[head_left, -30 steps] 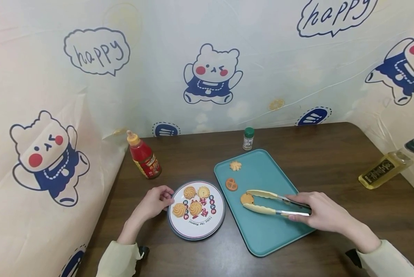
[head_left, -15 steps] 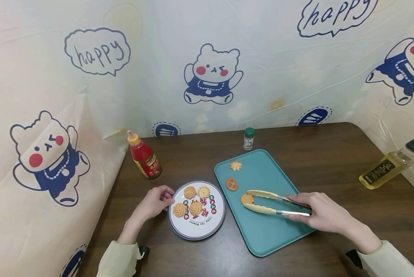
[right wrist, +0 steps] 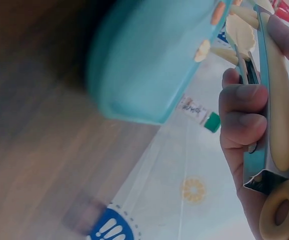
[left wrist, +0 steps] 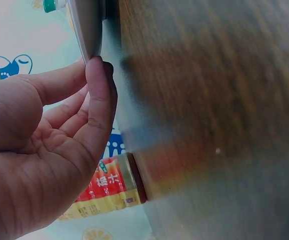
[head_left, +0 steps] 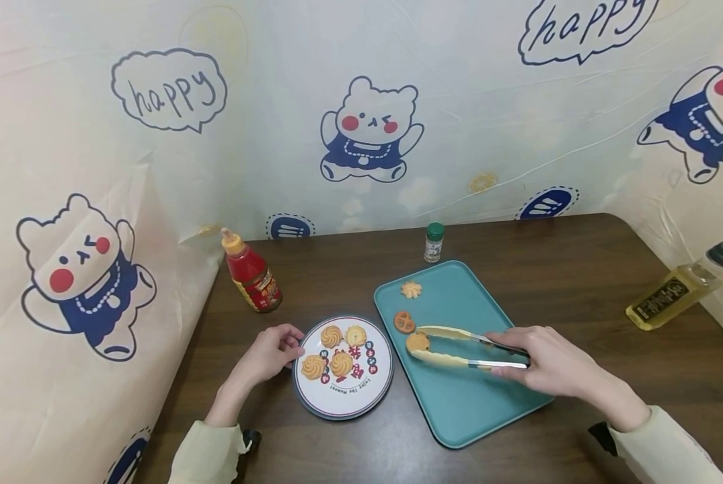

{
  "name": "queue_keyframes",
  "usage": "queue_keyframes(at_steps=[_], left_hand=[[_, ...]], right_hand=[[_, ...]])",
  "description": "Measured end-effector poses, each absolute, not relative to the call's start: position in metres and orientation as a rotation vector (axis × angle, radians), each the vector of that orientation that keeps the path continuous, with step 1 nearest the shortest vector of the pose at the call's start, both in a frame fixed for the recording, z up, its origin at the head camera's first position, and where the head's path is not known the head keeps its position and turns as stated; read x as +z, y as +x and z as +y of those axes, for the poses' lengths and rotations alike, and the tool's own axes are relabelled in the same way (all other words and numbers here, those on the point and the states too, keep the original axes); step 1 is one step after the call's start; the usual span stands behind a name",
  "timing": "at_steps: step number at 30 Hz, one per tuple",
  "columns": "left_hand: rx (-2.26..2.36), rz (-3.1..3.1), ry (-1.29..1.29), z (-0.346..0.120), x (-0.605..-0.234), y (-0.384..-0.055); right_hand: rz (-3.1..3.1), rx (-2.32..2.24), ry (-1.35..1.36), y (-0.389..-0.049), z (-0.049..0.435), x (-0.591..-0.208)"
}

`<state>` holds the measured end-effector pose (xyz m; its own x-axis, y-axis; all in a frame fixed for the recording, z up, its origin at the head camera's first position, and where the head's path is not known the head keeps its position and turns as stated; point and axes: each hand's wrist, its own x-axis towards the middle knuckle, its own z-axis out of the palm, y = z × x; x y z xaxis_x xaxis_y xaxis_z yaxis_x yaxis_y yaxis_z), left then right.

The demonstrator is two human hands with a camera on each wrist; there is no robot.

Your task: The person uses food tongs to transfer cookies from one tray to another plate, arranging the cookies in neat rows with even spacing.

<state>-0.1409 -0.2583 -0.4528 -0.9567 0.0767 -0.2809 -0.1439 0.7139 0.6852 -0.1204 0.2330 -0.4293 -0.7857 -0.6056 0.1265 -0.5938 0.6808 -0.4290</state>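
Note:
My left hand (head_left: pixel 270 353) pinches the left rim of a round white plate (head_left: pixel 343 398), thumb on top and fingers below, as the left wrist view shows. Several swirled cookies (head_left: pixel 341 364) lie on that plate. A pair of tongs (head_left: pixel 442 359) with cream tips is in my right hand (head_left: pixel 555 363), its fingers wrapped about the handles in the right wrist view. Between the tong tips is a round cookie (head_left: pixel 417 342), over the left side of a teal tray (head_left: pixel 470 410). Just behind it lies a pretzel (head_left: pixel 404 322), and farther back a flower-shaped cookie (head_left: pixel 411 290).
A red sauce bottle (head_left: pixel 255 279) with a yellow cap stands behind the plate. Beyond the tray's far edge is a small green-capped shaker (head_left: pixel 434 243). At the right stands an oil bottle (head_left: pixel 672 296). A printed cloth (head_left: pixel 458 121) hangs behind the table.
My right hand and the tongs have moved left and slightly away from me, and the round cookie has shifted with them, closer to the pretzel. My left hand and the plate have stayed put.

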Motion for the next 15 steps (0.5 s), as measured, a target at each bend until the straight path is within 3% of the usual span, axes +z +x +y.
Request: queue_keyframes(at_steps=[15], left_hand=[[1.083,2.64,-0.05,-0.257,-0.451,-0.14]], right_hand=[[2.765,-0.72,-1.102,-0.133,0.192,-0.418]])
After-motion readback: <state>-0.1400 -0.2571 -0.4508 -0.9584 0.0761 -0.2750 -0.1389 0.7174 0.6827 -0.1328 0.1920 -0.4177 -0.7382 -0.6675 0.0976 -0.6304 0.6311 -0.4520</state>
